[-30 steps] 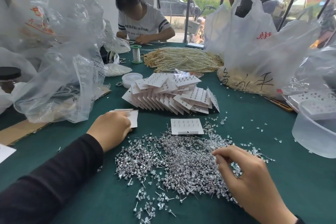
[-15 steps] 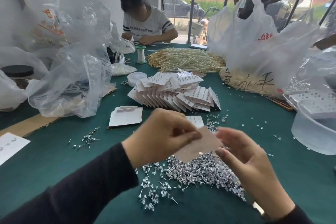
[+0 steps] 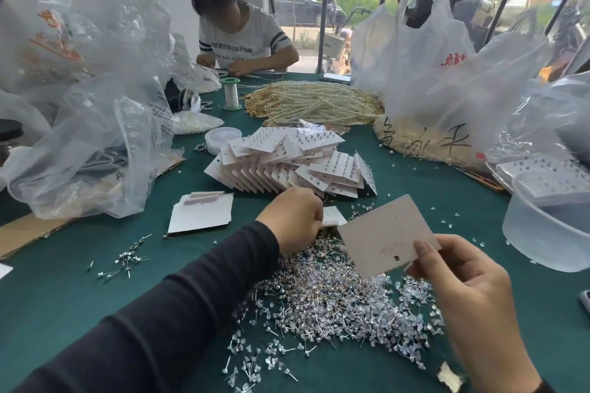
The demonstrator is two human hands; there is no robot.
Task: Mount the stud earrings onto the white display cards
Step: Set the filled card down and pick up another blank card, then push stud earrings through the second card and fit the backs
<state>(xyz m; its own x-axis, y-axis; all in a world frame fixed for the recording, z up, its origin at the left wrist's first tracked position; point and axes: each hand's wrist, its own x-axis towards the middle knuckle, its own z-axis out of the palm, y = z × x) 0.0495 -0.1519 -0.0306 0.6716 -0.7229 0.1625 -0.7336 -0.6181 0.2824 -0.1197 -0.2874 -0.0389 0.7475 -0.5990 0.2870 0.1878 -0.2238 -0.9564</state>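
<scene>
Since the earlier frame our two hands have parted: both were on the display card above the heap, and now the right one alone has it while the left has dropped to the heap's far edge. We work on a green table (image 3: 64,297), and the heap of stud earrings (image 3: 335,306) sprawls across its near middle. Beyond the heap lies a fanned stack of filled cards (image 3: 287,163); left of the heap, blank cards (image 3: 201,214); right of it, a plastic tub (image 3: 549,233). Above the heap's right side our right hand (image 3: 463,290) pinches the display card (image 3: 383,236) by its near corner, thumb beside the hanging hole, grey back towards us. Our left hand (image 3: 293,220) curls knuckles-up at the heap's far rim; its fingertips are hidden, so we cannot tell whether it holds a stud. We judge the card light, thin and easily creased, best held by its edges, clear of the punched holes. Each stud looks tiny, slippery and bendable at the post, best pinched at the head.
</scene>
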